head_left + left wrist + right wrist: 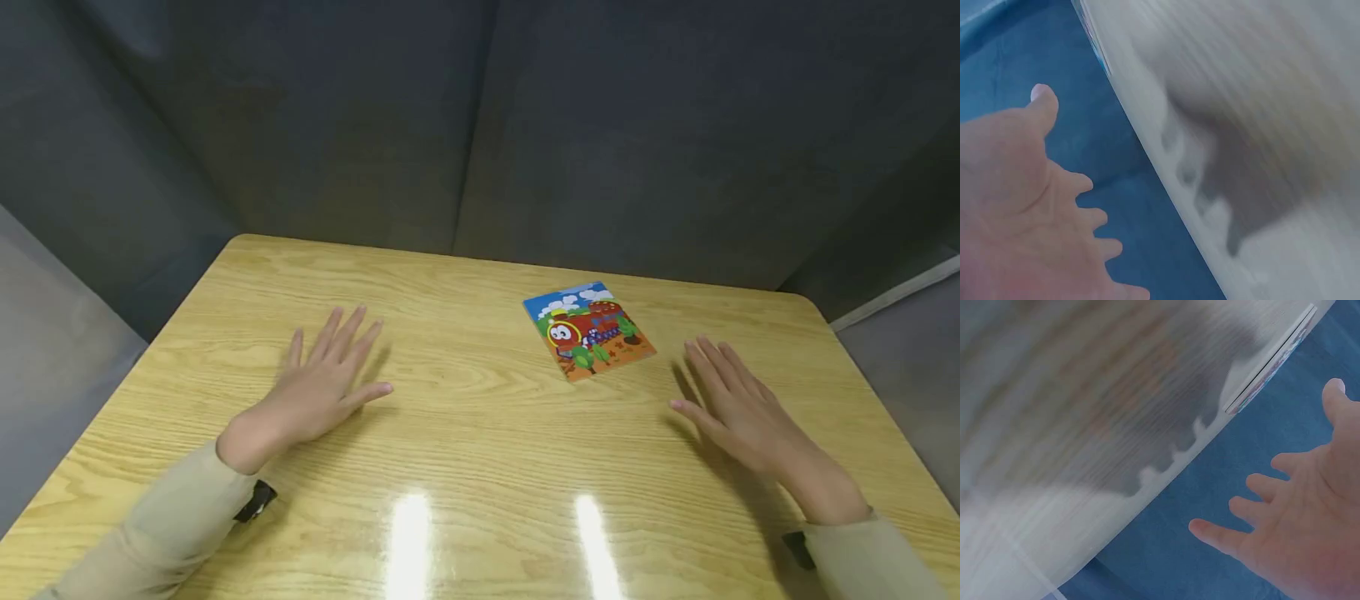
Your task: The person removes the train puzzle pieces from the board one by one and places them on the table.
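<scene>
A flat square picture board (588, 329) with a cartoon red train, trees and clouds lies face up on the wooden table, right of the middle. My left hand (318, 387) is held palm down over the table's left part, fingers straight and spread, with nothing in it. On the other side, my right hand (742, 412) hovers just right of the board, fingers extended and thumb apart, also holding nothing. The right wrist view shows the board's thin edge (1269, 362) beyond the palm (1310, 525). Shadows of both hands fall on the tabletop.
The light wood table (480, 433) has rounded far corners. Dark grey cloth (480, 125) hangs right behind its far edge, with lighter panels at both sides. Two bright light reflections show near the front. Dark straps peek from beneath both sleeves (176, 517).
</scene>
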Tool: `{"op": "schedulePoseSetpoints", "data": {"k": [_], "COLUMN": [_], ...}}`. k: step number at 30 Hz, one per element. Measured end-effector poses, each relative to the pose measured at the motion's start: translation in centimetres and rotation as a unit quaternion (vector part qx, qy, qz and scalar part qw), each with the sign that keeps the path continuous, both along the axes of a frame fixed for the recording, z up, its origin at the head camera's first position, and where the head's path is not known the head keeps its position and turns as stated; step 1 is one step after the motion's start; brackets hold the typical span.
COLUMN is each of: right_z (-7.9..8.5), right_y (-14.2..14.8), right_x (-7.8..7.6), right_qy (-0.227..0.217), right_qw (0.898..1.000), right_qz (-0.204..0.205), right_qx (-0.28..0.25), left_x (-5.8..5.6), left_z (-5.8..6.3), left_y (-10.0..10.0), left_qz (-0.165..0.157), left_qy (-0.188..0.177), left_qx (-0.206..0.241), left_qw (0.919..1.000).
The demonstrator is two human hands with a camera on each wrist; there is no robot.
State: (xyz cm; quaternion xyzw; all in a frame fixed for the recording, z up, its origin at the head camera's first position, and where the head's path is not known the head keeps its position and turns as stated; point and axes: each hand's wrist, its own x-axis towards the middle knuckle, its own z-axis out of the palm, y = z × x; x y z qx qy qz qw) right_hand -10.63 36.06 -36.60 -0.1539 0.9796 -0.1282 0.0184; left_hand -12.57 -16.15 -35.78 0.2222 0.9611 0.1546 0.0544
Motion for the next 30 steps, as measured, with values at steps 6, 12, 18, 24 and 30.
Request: {"op": "schedulePoseSetpoints", "data": {"k": [6, 12, 18, 24, 30], "right_z": [0.2, 0.5, 0.2, -0.5, -0.8], "right_y": [-0.7, -1.3, -1.9, -2.2, -2.3], "right_x": [-1.7, -3.1, -4.3, -5.0, -5.1], "right_qy": [-0.008, -0.065, -0.116, -0.151, -0.153], "right_qw": [1.000, 0.998, 0.993, 0.988, 0.988], "right_qz": [0.020, 0.012, 0.001, -0.013, -0.008], "right_qx": [0.001, 0.008, 0.003, 0.013, 0.011], "left_x": [-0.7, -1.6, -2.9, -3.9, -4.2], "left_z": [0.4, 0.4, 0.0, -1.0, -1.9], "left_y": [5.3, 11.4, 16.1, 18.7, 19.6], "left_qz": [-0.069, -0.141, -0.188, -0.189, -0.190], "left_qy": [-0.020, -0.054, -0.078, -0.097, -0.099], "left_qx": [0.012, -0.028, -0.035, -0.067, -0.104], "left_qw": [0.9973, 0.9881, 0.9784, 0.9748, 0.9713]}}
